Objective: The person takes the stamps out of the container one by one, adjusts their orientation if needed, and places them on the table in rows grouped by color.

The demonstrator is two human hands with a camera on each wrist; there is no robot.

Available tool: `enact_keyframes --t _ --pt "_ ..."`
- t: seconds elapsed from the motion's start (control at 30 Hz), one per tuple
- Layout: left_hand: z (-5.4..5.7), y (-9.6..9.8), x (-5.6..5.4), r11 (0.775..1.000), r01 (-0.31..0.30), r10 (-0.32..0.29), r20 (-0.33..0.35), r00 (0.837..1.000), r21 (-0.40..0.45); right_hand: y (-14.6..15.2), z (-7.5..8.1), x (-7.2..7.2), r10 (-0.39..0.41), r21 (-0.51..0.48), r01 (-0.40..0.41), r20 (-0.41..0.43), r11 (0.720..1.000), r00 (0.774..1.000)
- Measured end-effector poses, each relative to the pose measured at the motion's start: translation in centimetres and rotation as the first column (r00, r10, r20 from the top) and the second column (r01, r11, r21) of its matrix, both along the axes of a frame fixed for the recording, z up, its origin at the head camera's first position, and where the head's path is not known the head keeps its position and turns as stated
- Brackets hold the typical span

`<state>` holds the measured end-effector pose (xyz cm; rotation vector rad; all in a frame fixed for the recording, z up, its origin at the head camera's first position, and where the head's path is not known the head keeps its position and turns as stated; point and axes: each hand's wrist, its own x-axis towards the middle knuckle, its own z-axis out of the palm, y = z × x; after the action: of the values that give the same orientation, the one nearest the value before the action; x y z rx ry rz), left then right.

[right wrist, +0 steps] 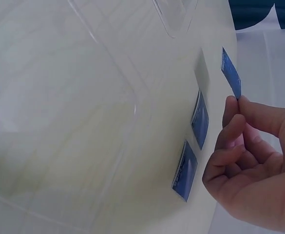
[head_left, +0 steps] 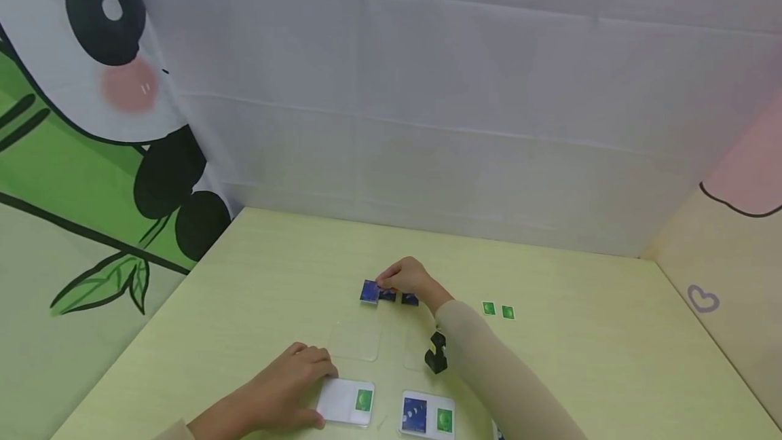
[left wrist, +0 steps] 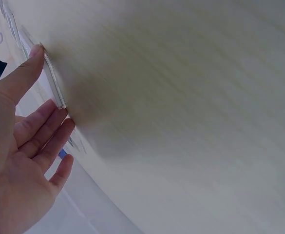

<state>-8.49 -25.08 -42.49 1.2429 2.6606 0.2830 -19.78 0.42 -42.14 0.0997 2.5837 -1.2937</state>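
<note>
One blue card [head_left: 369,292], pinched by right hand [head_left: 408,276], 12 o'clock of green-only white case [head_left: 337,399], gripped by left hand [head_left: 292,382]; second case [head_left: 431,418], 3 o'clock, seemingly complete; unplaced: two blues [right wrist: 184,173], 1 o'clock, two greens [head_left: 489,308], 2 o'clock.

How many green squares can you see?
4: one green square on the white card by the left hand, one on the other card, two right of the right sleeve. The sleeve may hide more.
</note>
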Motion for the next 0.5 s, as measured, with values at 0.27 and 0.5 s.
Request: enact_keyframes --t 0.27,0.5 --pt "0.0 0.5 -0.2 1.0 -0.023 0.023 0.016 1.0 0.006 0.2 0.0 -0.9 -0.005 0.022 0.004 0.013 1.0 1.0" --pt "0.0 1.1 -0.3 1.0 -0.029 0.028 0.012 1.0 0.012 0.6 -0.3 -1.7 0.01 0.037 -0.011 0.021 0.999 1.0"
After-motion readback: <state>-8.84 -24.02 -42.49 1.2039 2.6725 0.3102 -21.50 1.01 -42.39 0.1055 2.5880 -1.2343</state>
